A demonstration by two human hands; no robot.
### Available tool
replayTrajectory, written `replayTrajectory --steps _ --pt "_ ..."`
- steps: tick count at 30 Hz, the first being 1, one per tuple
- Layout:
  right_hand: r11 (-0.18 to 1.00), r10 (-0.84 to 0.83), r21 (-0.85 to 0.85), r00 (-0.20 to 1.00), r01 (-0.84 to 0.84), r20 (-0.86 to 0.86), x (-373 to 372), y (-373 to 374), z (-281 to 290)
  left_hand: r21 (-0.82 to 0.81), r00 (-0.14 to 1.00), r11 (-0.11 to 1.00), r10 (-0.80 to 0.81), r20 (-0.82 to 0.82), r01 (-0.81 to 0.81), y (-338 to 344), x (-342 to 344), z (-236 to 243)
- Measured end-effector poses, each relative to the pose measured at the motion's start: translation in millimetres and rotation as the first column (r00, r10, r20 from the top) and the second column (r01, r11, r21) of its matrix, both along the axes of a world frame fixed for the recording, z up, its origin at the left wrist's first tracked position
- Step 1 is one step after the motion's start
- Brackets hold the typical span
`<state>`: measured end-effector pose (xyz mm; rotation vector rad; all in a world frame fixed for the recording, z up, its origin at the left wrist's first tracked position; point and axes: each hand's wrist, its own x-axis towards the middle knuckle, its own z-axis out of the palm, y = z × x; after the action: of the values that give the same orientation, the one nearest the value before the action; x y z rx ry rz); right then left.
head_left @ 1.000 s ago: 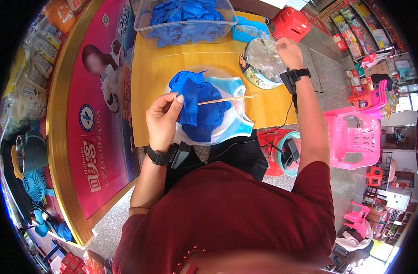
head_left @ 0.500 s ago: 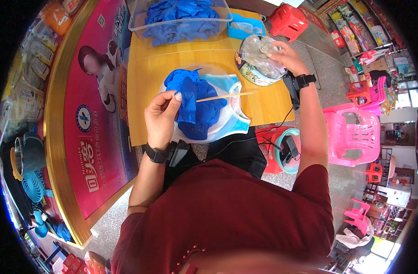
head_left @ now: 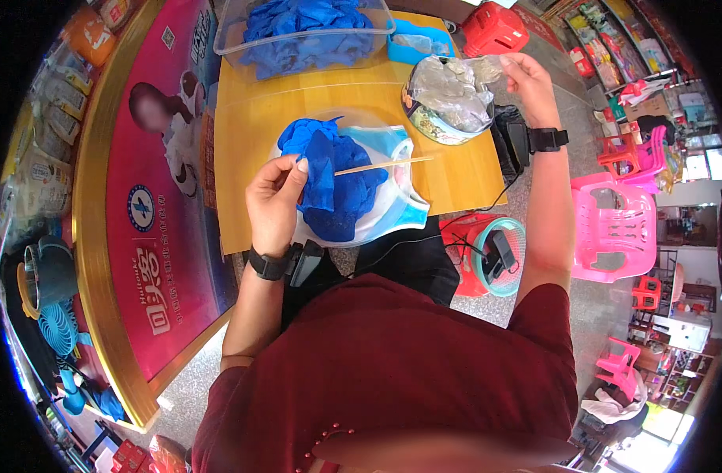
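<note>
My left hand pinches a strip of blue crinkled sheet at a pile of similar pieces. A thin wooden stick lies across the blue pieces, its left end behind that strip. Under them is a white and light-blue item, with clear round plastic around it. My right hand is raised at the right rim of a patterned round tin, its thumb and finger closed on crumpled clear plastic that comes out of the tin.
The wooden table also carries a clear bin of blue pieces and a blue basket. A pink signboard stands left. Rightward are pink chairs and a red stool; a red bucket with cables is beside my legs.
My right hand has dipped toward the middle of the tin, then moved up and right, pulling plastic toward the right rim. My left hand still holds the blue strip, slightly further left.
</note>
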<state>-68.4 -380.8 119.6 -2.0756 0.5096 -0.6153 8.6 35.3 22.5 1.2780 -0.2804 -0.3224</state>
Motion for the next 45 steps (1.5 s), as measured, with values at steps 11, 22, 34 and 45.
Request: replayTrajectory --steps 11,22,34,45 --pt "0.962 -0.028 -0.27 0.973 -0.036 -0.229 -0.8 -9.9 -49.0 -0.001 1.0 1.0 0.013 0.028 -0.013 1.6 1.9 -1.8" --pt "0.991 0.033 0.133 0.999 -0.034 0.009 1.4 12.3 -24.8 -0.043 0.999 0.999 0.028 0.031 -0.027 3.3 5.0 -5.2" --pt "0.608 0.418 0.671 0.889 -0.425 0.185 -5.6 199.5 -45.3 0.2 0.998 0.979 0.032 0.063 -0.044 -25.0 8.0 3.9" --pt "0.786 0.209 0.548 0.957 -0.286 0.201 4.4 270.5 -102.2 0.262 0.976 0.961 0.033 0.216 -0.09 -26.0 2.1 -1.6"
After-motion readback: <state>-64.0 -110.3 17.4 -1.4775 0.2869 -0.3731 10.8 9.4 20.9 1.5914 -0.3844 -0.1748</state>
